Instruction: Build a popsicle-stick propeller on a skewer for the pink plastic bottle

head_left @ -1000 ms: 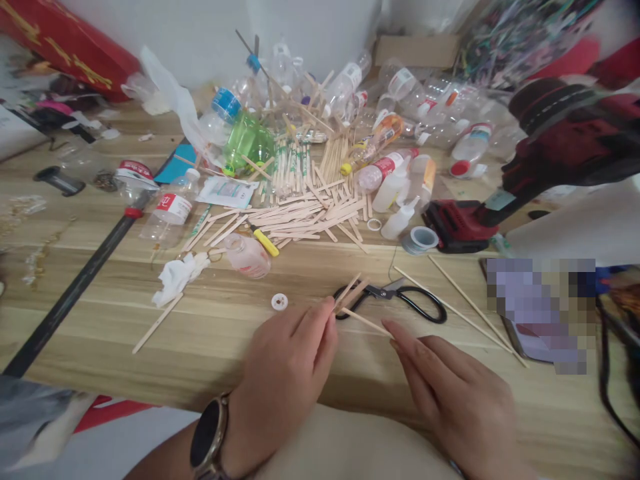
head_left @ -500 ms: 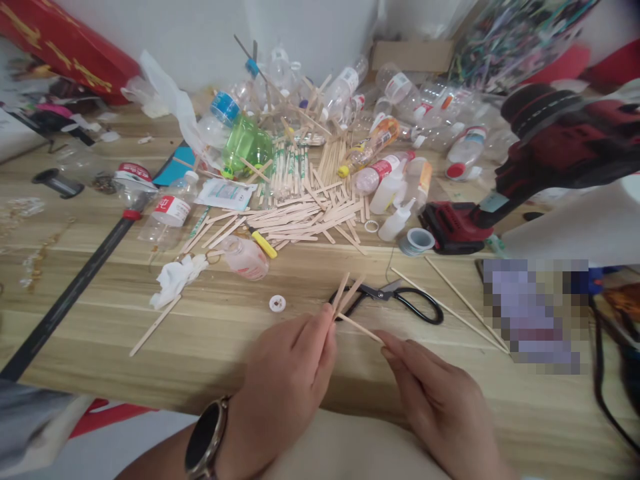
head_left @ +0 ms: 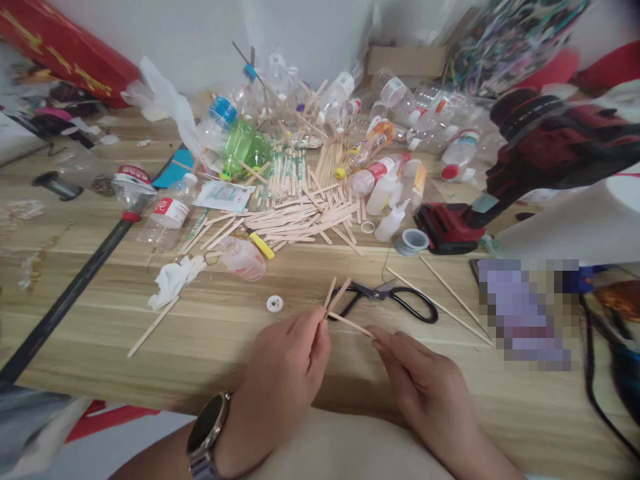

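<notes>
My left hand (head_left: 293,360), with a watch (head_left: 209,427) on its wrist, is closed around wooden craft sticks (head_left: 341,293) whose ends fan out above the fingers. A thin wooden stick (head_left: 351,325) runs from there to my right hand (head_left: 425,377), which pinches its other end. How the pieces meet inside the left fingers is hidden. Just beyond the hands lie black-handled scissors (head_left: 414,305) with their blades apart. Two more thin sticks (head_left: 440,307) rest to the right of them. A small white disc (head_left: 275,304) is left of the scissors.
A heap of craft sticks (head_left: 300,217) spreads mid-table, with several plastic bottles (head_left: 243,259) around and behind it. To the right stand a red and black power tool (head_left: 447,227) and a spool (head_left: 412,241). A dark strip (head_left: 75,297) crosses the left side. White tissue (head_left: 173,277) lies nearby.
The view has shifted slightly, moving the table things a little left. The fanned craft sticks in my left hand have turned slightly; both hands keep their hold.
</notes>
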Motion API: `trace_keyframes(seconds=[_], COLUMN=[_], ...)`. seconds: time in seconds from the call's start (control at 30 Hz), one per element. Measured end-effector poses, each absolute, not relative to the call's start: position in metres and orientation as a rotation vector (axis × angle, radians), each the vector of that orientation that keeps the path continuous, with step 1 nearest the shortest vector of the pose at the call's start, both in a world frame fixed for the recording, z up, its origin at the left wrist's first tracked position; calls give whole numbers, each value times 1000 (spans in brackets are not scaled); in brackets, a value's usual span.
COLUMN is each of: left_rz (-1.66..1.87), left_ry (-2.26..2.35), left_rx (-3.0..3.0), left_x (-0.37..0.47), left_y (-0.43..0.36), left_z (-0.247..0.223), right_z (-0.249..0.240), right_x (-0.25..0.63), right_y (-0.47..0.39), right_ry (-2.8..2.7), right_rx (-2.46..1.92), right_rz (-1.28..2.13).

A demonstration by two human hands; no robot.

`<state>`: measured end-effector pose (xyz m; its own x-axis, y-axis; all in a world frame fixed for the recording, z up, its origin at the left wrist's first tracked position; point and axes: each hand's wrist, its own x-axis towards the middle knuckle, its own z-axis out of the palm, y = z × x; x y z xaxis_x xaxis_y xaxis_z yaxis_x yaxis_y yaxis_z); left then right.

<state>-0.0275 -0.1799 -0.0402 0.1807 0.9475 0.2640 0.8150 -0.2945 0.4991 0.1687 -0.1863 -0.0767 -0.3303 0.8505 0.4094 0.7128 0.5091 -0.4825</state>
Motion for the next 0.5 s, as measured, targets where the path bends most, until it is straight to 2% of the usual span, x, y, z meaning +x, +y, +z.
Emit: trace_keyframes(seconds=[0.1, 0.2, 0.33, 0.5], left_rz=[804, 808, 819, 882], left_ry=[1473, 1320, 1361, 1440], left_rx=[2234, 2064, 1623, 1527], left_x=[-25, -22, -21, -24], left_y=[-184, -187, -185, -184], left_z=[-40, -37, -32, -29], right_z=[-78, -74, -72, -69], right_x=[164, 162, 162, 162], right_y=[-186, -185, -183, -183], right_ry=[-2059, -2098, -2097, -2100], right_rx=[-1209, -1169, -1185, -1188], right_rz=[500, 416, 189, 267])
